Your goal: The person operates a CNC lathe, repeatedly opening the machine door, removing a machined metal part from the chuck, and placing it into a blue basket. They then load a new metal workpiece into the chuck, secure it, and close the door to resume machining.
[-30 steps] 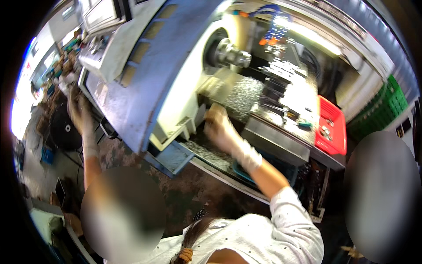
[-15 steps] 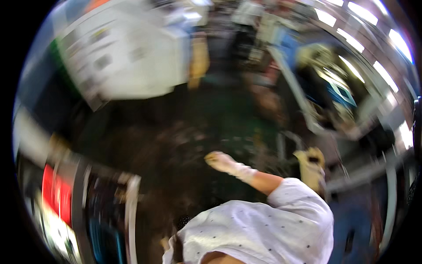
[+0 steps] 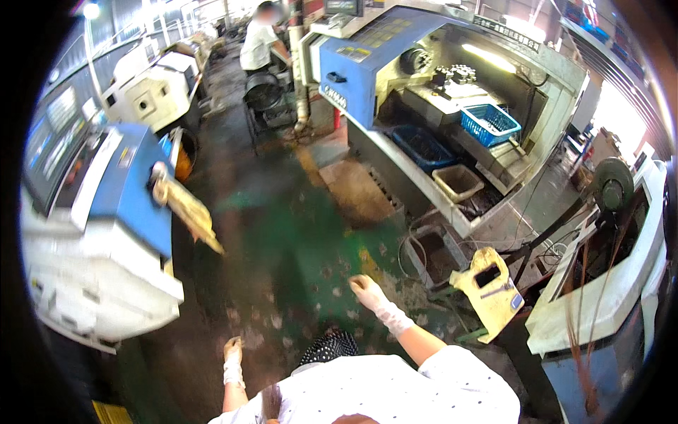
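Note:
My right hand [image 3: 370,293], in a white glove with dirtied fingertips, hangs in front of my body over the green floor [image 3: 282,244]. Its fingers are curled in, and nothing shows in them. Lower and to the left, my left hand [image 3: 233,351] is gloved the same way; its fingers are loosely bent and slightly apart, with no object in them. Neither hand touches anything. Nearest to the right hand is a yellowish panel with a rectangular cut-out [image 3: 492,288], standing beside the machines on the right.
A blue and white machine [image 3: 360,67] stands ahead right, its opening holding a blue basket [image 3: 489,124] and a pale tub [image 3: 459,182]. Another machine [image 3: 134,191] flanks the left, with a cloth glove [image 3: 185,205] on it. A person [image 3: 260,44] stands farther back near a dark stool [image 3: 265,95].
The view has swung round to the right and sharpened from a blur. My left hand has come into sight. The right hand has shifted slightly right and lower.

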### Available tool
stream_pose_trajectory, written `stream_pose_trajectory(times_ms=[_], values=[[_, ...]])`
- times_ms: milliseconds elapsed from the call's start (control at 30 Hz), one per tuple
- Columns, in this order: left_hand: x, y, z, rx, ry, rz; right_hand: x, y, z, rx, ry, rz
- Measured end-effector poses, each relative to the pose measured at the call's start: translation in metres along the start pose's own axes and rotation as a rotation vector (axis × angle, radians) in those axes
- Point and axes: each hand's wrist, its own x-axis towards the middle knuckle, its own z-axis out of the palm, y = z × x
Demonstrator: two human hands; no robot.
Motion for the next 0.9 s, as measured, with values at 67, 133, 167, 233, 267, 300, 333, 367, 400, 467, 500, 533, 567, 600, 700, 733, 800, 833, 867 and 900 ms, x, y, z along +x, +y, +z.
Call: stream_pose_trajectory(times_ms=[67, 133, 167, 233, 267, 300, 333, 367, 400, 467, 500, 533, 567, 600, 700, 733, 800, 833, 867, 900], values=[[0.058, 0.060, 0.026, 0.088, -0.045, 0.135, 0.015, 0.011, -0.021, -0.019, 0.075, 0.072], [0.109, 0.132, 0.077, 0.034, -0.150, 0.301, 0.032, 0.024, -0.043, -0.038, 0.160, 0.082], [0.104, 0.200, 0.097, 0.009, -0.159, 0.487, 0.045, 0.032, -0.052, -0.011, 0.203, 0.115], [0.119, 0.302, 0.136, 0.133, -0.293, 0.498, 0.068, 0.036, -0.077, 0.125, 0.243, 0.232], [0.142, 0.330, 0.166, 0.223, -0.249, 0.822, 0.085, 0.038, -0.089, 0.174, 0.263, 0.263], [0.143, 0.382, 0.190, 0.192, -0.232, 0.968, 0.107, 0.035, -0.099, 0.233, 0.273, 0.267], [0.147, 0.424, 0.213, 0.154, -0.186, 1.093, 0.131, 0.031, -0.107, 0.298, 0.270, 0.266], [0.151, 0.463, 0.234, 0.066, -0.153, 1.205, 0.158, 0.031, -0.117, 0.323, 0.267, 0.230], [0.155, 0.506, 0.250, 0.062, -0.064, 1.326, 0.193, 0.024, -0.125, 0.320, 0.279, 0.148], [0.173, 0.572, 0.287, -0.069, -0.080, 1.370, 0.278, 0.014, -0.134, 0.251, 0.383, -0.103], [0.190, 0.604, 0.295, -0.066, 0.004, 1.418, 0.325, -0.001, -0.132, 0.250, 0.458, -0.188], [0.203, 0.631, 0.313, -0.050, 0.025, 1.407, 0.366, -0.010, -0.127, 0.273, 0.567, -0.173], [0.221, 0.652, 0.328, -0.045, 0.112, 1.443, 0.408, -0.018, -0.119, 0.306, 0.669, -0.162], [0.235, 0.673, 0.338, -0.002, 0.179, 1.418, 0.452, -0.017, -0.116, 0.251, 0.725, -0.079], [0.275, 0.695, 0.344, -0.032, 0.100, 1.236, 0.510, -0.057, -0.081, 0.471, 0.961, 0.071], [0.277, 0.699, 0.344, -0.059, 0.015, 1.319, 0.514, -0.064, -0.078, 0.483, 0.963, 0.078], [0.291, 0.690, 0.347, -0.113, 0.004, 1.393, 0.502, -0.051, -0.077, 0.352, 0.753, -0.063], [0.302, 0.688, 0.350, -0.124, 0.030, 1.439, 0.496, -0.036, -0.086, 0.229, 0.612, -0.185], [0.309, 0.687, 0.351, -0.128, -0.004, 1.441, 0.484, -0.020, -0.102, 0.114, 0.531, -0.266], [0.318, 0.688, 0.354, -0.195, 0.000, 1.488, 0.473, -0.008, -0.122, 0.023, 0.530, -0.267]])
